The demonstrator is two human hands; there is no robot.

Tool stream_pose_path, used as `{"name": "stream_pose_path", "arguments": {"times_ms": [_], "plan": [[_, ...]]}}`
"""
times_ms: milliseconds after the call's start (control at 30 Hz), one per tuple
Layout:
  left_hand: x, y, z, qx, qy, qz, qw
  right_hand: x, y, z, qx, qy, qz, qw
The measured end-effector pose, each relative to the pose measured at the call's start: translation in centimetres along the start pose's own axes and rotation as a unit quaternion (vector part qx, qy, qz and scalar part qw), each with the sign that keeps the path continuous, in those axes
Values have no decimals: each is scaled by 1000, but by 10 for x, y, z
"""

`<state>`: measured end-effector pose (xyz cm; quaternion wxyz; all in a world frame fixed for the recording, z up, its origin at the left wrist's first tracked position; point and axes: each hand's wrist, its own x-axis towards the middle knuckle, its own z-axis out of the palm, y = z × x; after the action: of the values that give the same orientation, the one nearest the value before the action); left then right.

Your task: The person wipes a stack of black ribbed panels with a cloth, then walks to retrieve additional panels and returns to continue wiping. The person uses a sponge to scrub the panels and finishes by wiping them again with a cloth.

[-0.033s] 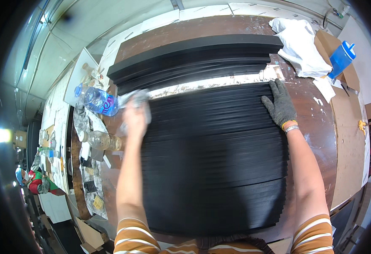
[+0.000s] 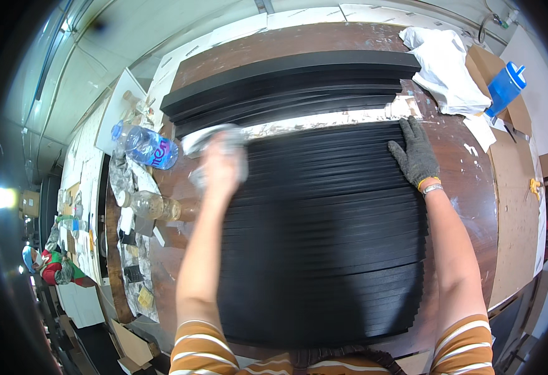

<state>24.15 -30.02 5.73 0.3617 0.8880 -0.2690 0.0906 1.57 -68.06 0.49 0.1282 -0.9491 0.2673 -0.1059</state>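
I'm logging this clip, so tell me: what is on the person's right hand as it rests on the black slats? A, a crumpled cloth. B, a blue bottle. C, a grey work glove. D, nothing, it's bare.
C: the right hand wears a grey work glove and lies flat on the far right corner of the black slats; the cloth is with the left hand.

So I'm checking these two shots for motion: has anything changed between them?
Nothing visibly changed: the left hand holds a pale cloth at the far-left corner of the black slats; the gloved right hand lies flat on their far-right corner.
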Motion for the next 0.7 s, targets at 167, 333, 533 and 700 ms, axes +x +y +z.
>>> {"name": "stream_pose_path", "arguments": {"times_ms": [167, 333, 533, 700], "plan": [[-35, -2, 45, 46, -171, 168, 970, 1, -1, -3, -7, 2, 2, 1000], [-33, -122, -45, -27, 22, -185, 982, 1, 4, 0, 23, 3, 3, 1000], [-19, -146, -36, -307, 79, -356, 879, 2, 7, 3, 62, 4, 22, 998], [-9, -92, -46, -217, 39, -326, 919, 3, 5, 2, 36, -8, 29, 999]]}}
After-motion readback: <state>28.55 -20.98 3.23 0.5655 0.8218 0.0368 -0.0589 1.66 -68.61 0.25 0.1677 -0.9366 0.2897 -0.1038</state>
